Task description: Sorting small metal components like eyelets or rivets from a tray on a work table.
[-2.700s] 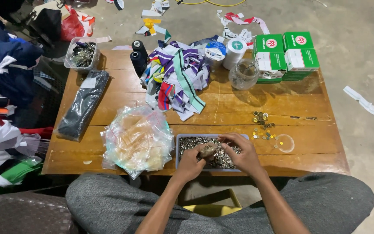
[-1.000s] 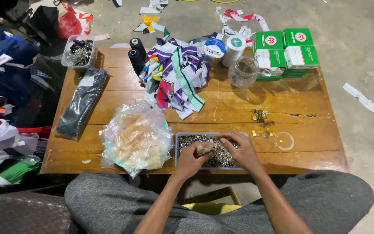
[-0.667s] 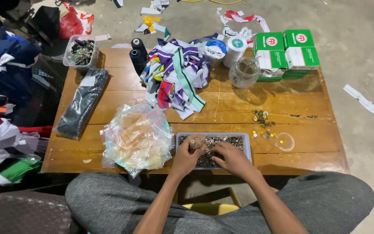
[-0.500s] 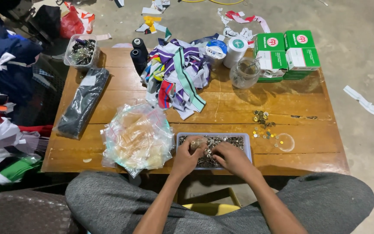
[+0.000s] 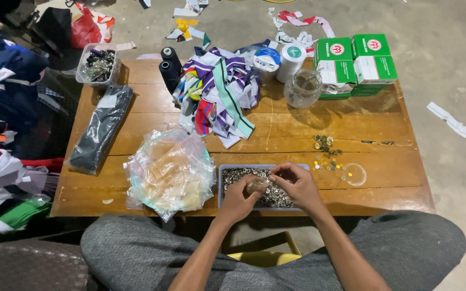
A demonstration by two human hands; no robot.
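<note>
small clear bag (image 5: 255, 186) in left fingers, above tray (image 5: 222, 186) of silvery metal bits (image 5: 276, 195).

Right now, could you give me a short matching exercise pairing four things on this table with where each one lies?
Things:
1. green and white boxes
2. black sleeve packet
3. tray of metal bits
4. pile of clear bags

Places:
A. left side of the table
B. under both hands
C. far right corner
D. just left of the tray

Pairs: 1-C, 2-A, 3-B, 4-D
</note>
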